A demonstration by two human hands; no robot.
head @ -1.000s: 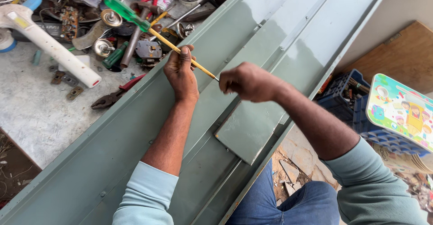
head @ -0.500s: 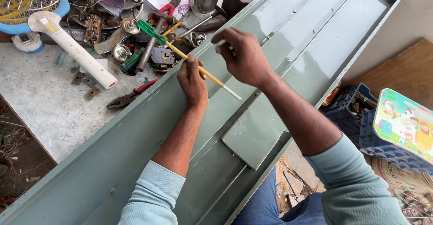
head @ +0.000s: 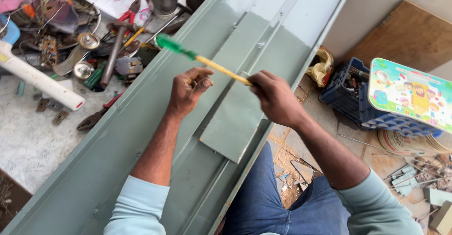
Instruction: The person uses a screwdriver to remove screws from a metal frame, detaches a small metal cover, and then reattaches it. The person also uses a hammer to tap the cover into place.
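whereas the left hand (head: 188, 91) gripped the screwdriver (head: 202, 60) earlier, the right hand (head: 273, 96) now grips it, left half-curled, empty, on the panel (head: 141, 122).

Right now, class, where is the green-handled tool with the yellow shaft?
In the head view the green-handled tool is upper centre, gripped at its lower end by the right hand, just above the left hand, over the grey-green metal panel.

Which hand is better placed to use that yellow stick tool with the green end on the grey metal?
Probably the right hand: it already grips the yellow-shafted, green-handled tool above the grey-green sheet-metal panel. The left hand hovers just below the shaft, curled, holding nothing visible.
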